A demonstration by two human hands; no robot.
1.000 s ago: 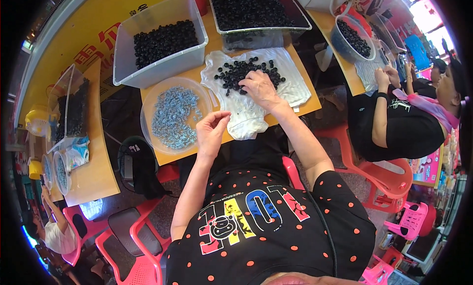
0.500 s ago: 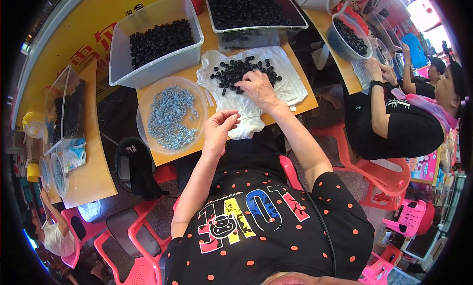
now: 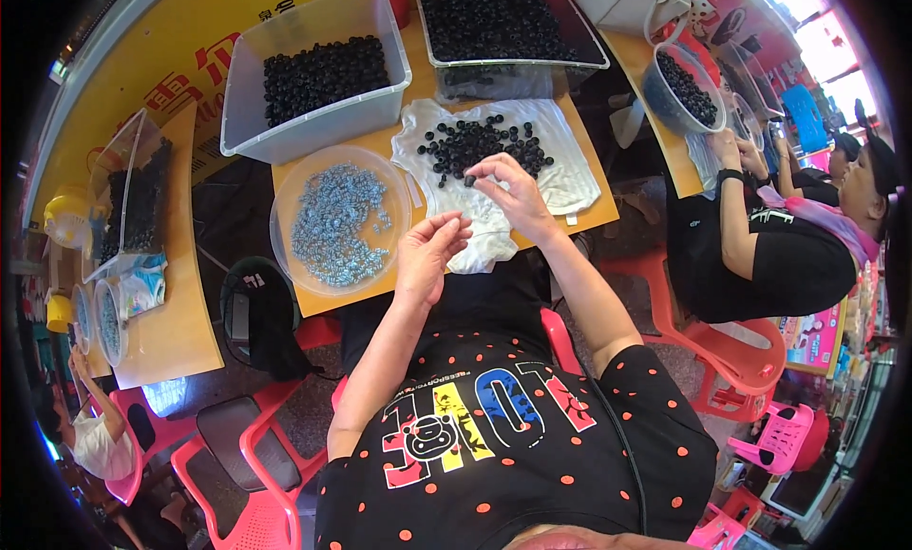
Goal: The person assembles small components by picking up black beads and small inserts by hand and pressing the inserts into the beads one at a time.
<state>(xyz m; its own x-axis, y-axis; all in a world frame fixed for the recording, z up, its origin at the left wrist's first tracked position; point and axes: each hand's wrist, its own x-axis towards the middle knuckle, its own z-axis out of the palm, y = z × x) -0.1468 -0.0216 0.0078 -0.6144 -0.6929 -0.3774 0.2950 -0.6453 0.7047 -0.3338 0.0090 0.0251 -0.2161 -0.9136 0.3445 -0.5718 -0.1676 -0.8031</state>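
A heap of small black rings (image 3: 483, 143) lies on a white cloth (image 3: 560, 175) spread on the yellow table. My right hand (image 3: 513, 194) hovers at the heap's near edge and pinches one black ring between thumb and fingertips. My left hand (image 3: 429, 251) is raised above the table's front edge, fingertips pinched together on something too small to make out. Left of it stands a round clear bowl (image 3: 287, 184) with several small silver-blue parts.
Two clear bins of black rings (image 3: 318, 75) (image 3: 494, 23) stand at the back. A person in black (image 3: 760, 246) sits at the right by another bowl of rings (image 3: 679, 89). Red plastic chairs (image 3: 237, 455) stand lower left, and a side table (image 3: 157, 303) carries more containers.
My left hand has risen off the cloth toward me and closed its fingertips. My right hand has drawn back from the heap's centre to its near edge with a ring.
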